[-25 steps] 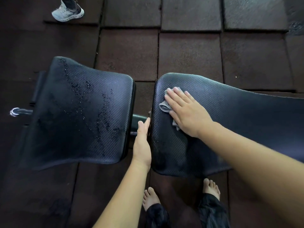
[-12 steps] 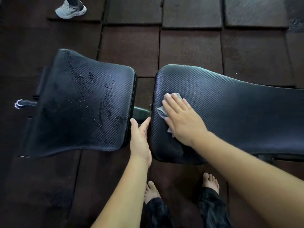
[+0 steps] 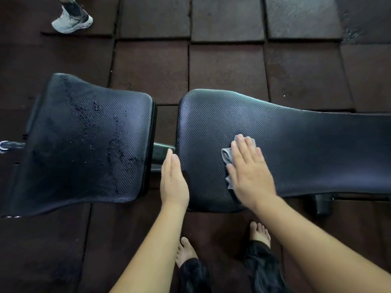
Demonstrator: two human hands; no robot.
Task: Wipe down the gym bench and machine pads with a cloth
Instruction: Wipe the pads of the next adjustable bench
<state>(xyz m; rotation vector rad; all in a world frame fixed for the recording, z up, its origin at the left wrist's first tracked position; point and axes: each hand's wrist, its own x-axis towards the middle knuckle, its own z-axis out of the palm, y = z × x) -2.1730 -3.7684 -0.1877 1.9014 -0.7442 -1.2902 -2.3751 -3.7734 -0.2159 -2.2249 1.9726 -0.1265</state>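
A black textured gym bench lies across the view in two pads. The long back pad [image 3: 306, 142] stretches to the right. My right hand [image 3: 249, 172] lies flat on it, pressing a small grey cloth [image 3: 227, 155] that is mostly hidden under the palm. My left hand [image 3: 173, 180] rests with straight fingers against the left edge of that pad, in the gap between the pads. The seat pad [image 3: 84, 140] on the left carries many water droplets.
Dark rubber floor tiles [image 3: 228, 68] surround the bench. The black frame tube [image 3: 160, 152] shows between the pads and a bench foot [image 3: 322, 205] stands at lower right. Another person's white sneaker [image 3: 73, 21] is at top left. My bare feet [image 3: 259, 232] stand below the pad.
My right hand has slid the cloth along the back pad, from its left end toward the right and nearer me. My left hand stays at the pad's edge.
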